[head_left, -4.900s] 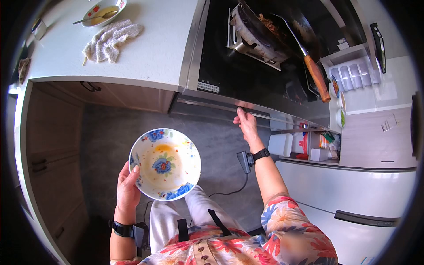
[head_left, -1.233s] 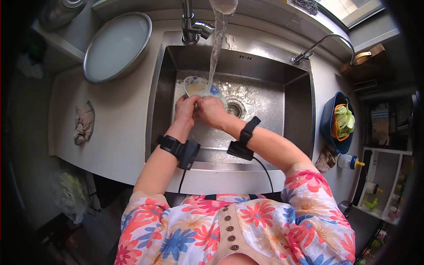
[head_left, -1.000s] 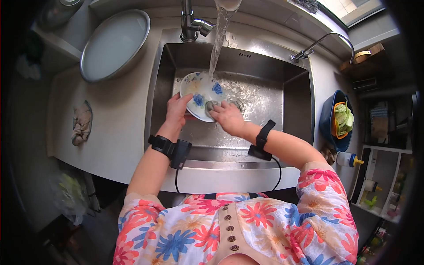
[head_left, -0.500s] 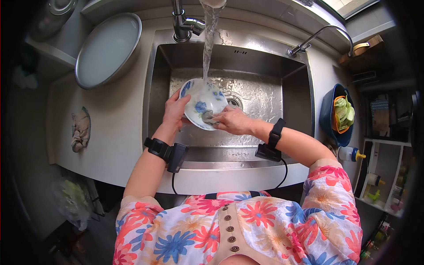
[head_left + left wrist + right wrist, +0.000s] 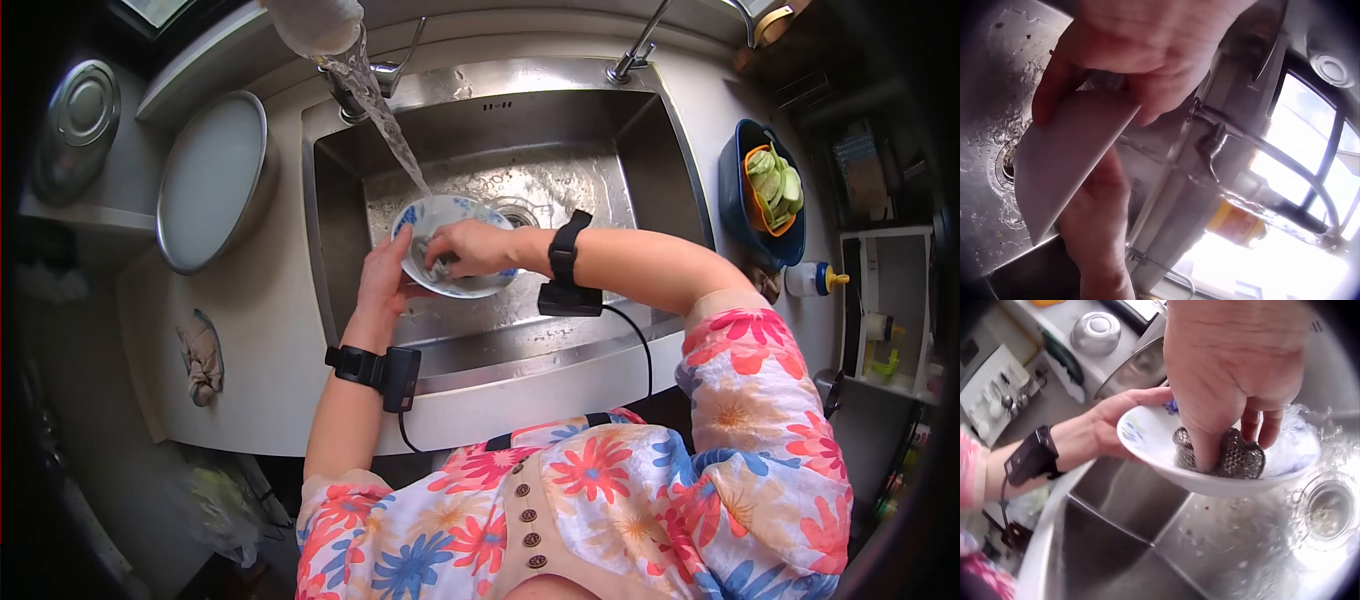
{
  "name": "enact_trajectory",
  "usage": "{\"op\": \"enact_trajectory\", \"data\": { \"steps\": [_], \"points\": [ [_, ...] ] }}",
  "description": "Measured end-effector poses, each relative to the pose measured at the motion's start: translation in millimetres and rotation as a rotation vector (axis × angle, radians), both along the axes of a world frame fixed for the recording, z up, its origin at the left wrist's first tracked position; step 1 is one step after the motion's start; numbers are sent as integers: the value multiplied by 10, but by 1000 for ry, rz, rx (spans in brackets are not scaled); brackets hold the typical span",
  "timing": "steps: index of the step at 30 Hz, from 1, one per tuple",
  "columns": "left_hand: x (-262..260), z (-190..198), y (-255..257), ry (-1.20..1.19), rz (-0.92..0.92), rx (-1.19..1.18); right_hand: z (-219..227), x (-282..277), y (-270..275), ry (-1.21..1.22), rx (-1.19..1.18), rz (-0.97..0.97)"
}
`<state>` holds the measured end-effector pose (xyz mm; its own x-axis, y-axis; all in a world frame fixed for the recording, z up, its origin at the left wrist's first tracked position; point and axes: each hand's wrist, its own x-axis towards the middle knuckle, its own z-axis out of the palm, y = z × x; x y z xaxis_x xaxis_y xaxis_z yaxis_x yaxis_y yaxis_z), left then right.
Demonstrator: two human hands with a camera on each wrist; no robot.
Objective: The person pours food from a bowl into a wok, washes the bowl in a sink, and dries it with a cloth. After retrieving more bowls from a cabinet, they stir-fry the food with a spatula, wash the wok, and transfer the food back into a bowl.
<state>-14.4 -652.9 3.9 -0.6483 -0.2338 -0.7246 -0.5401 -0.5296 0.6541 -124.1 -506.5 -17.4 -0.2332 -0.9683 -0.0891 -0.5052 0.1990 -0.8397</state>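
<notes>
In the head view, a white bowl (image 5: 438,207) with blue flowers is held tilted over the sink. My left hand (image 5: 382,278) grips its left rim, the thumb on top; the left wrist view shows the bowl's plain underside (image 5: 1069,156) beneath that hand. My right hand (image 5: 478,247) reaches down into the bowl. In the right wrist view, its fingers pinch a grey metal mesh scouring pad (image 5: 1244,456) against the inside of the bowl. Running water (image 5: 385,115) falls from the faucet at the bowl's far rim.
The steel sink (image 5: 600,190) has its drain just past the bowl. On the left counter stand a large basin (image 5: 205,185) and a crumpled cloth (image 5: 201,360). Along the right lie a blue basket (image 5: 733,180) of cut green vegetables (image 5: 773,188) and a yellow-capped bottle (image 5: 803,280).
At first my left hand held the bowl near the stove while my right touched a drawer handle. Now both are over the sink, and my right hand has moved the scouring pad leftward inside the bowl.
</notes>
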Motion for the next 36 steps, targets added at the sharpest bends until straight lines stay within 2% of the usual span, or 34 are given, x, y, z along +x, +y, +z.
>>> {"op": "enact_trajectory", "data": {
  "steps": [1,2,4,6,8,10,16,18,19,20,22,23,25,26,28,29,33,36],
  "points": [
    [9,35,-30,40,5,-69,-31,-12,80,145,-6,150],
    [14,67,-44,80,11,-138,-57,-61,172,143,-6,147],
    [3,266,-11,48,-35,-186,-132,-226,306,571,156,168],
    [-30,316,27,18,-95,-327,-214,-416,271,816,277,74],
    [-45,332,36,43,-77,-324,-263,-732,298,778,440,-108],
    [-38,327,34,62,-52,-319,4,-932,387,488,373,-371],
    [-31,158,80,207,-65,-512,595,-1588,410,173,116,-698],
    [-49,114,80,289,-158,-782,664,-1867,355,68,71,-792],
    [-45,196,102,186,-207,-850,682,-1967,329,134,29,-829],
    [-43,190,100,189,-202,-854,697,-2064,316,219,88,-835],
    [-39,171,84,243,-264,-1125,838,-2128,159,489,196,-857],
    [-32,166,71,237,-258,-1125,870,-2107,37,488,195,-849],
    [-4,206,90,269,-304,-1444,891,-2005,-228,481,-82,-839],
    [17,248,118,254,-298,-1440,886,-1956,-314,475,-79,-825],
    [17,374,164,166,-394,-1458,870,-1890,-503,-271,-97,-615],
    [24,360,157,151,-385,-1458,881,-1882,-604,-348,-158,-570],
    [25,263,128,319,-451,-1668,892,-1957,-745,-406,-197,-504],
    [-41,249,136,364,-467,-1732,938,-1939,-795,-349,-233,-433]
  ]
}}
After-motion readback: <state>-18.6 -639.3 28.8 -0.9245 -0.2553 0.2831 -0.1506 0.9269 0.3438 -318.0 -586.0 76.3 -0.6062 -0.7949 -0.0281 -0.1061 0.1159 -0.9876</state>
